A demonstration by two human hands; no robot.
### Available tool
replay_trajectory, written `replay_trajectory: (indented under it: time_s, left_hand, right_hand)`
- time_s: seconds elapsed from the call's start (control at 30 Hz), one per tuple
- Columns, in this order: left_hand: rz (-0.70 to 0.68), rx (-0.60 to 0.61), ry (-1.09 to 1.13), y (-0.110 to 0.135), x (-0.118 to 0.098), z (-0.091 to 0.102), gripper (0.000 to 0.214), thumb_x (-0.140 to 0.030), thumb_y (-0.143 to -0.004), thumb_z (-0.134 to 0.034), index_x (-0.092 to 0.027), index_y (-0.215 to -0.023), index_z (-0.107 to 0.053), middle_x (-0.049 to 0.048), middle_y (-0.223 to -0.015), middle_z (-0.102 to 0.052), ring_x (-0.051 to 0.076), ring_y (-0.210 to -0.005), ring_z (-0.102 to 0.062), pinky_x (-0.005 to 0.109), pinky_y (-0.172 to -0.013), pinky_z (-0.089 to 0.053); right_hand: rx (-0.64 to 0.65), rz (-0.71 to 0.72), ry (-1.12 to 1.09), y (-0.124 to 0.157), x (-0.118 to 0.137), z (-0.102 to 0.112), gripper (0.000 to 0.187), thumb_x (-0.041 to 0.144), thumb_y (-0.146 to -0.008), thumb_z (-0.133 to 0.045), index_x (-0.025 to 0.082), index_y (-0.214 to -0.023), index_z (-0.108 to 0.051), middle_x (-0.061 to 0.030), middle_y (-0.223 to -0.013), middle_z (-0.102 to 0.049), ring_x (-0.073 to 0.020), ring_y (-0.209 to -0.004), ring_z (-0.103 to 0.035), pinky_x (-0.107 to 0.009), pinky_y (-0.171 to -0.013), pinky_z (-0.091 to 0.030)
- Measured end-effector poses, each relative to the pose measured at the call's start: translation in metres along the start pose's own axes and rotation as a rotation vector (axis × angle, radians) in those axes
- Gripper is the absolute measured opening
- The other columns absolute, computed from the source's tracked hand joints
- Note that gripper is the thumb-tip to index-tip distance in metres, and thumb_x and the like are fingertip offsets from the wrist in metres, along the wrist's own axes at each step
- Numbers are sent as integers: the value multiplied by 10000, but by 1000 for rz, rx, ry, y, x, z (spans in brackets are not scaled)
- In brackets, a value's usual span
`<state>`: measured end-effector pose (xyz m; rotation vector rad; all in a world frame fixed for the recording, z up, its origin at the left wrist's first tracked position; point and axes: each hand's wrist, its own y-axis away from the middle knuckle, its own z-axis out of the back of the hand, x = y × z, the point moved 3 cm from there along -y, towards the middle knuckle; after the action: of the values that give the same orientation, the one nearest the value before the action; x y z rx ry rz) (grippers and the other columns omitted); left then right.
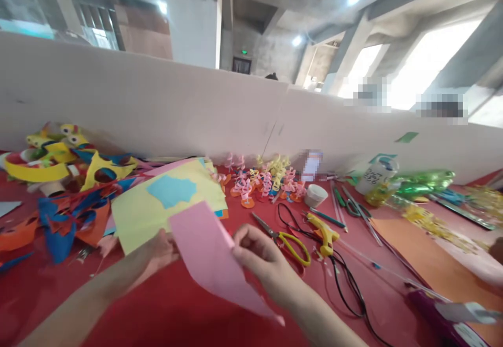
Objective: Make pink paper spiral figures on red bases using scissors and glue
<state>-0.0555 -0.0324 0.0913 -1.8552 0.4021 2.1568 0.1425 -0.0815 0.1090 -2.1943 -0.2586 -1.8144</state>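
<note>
A pink sheet of craft paper (212, 247) hangs tilted and slightly curled above the red table, held between my two hands. My left hand (163, 250) grips its left edge, with most of the fingers hidden behind it. On the right edge, my right hand (259, 258) pinches the sheet between thumb and forefinger. Beyond it lies a stack of yellow sheets (133, 216) with a blue cut-out piece (172, 190) on top. Yellow-handled scissors (285, 239) rest just past my right hand, beside a yellow glue gun (324, 234).
Coloured scraps (58, 226) pile up at the left. Small pink and yellow curled figures (267, 179) stand by the white partition (157, 106). A white tape roll (315, 196), black cable (349, 284), green-handled scissors (357, 208), orange sheet (424, 252) and purple tool (436, 315) occupy the right.
</note>
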Motion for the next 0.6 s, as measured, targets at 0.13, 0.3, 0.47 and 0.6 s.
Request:
replay_trajectory:
  time_s: [0.13, 0.3, 0.47, 0.6]
  left_hand:
    - [10, 218, 146, -8, -26, -51, 587, -649, -681, -593, -229, -1086, -661, 99, -1094, -688, 328, -1035, -605, 417, -849, -496]
    - [-15, 37, 159, -18, -35, -71, 465, -482, -777, -609, -203, -1146, -570, 80, -1051, -690, 266, -947, -631, 366, -800, -521]
    - [43, 134, 215, -13, -33, -76, 453, -428, -775, -639, -228, -1169, -541, 65, -1082, -671, 245, -972, -616, 329, -814, -510]
    - [56, 253, 205, -10, -33, -79, 538, -412, -787, -635, -252, -1271, -463, 43, -974, -677, 212, -856, -625, 307, -751, -513]
  right_hand:
    - [-175, 110, 126, -5, 11, 23, 280, 445, -819, -587, 193, -768, -477, 61, -602, -436, -74, -509, -395, -187, -476, -326]
    - [-301, 150, 243, -7, 14, 43, 283, 444, -812, -600, 187, -755, -494, 60, -591, -458, -70, -480, -395, -187, -448, -314]
    - [-168, 7, -54, -9, 13, 46, 363, 550, -806, -548, 192, -863, -566, 27, -646, -533, -108, -554, -511, -219, -521, -426]
    - [-196, 61, -51, -12, 11, 48, 311, 486, -764, -636, 187, -822, -572, 25, -691, -545, -94, -586, -497, -213, -570, -427]
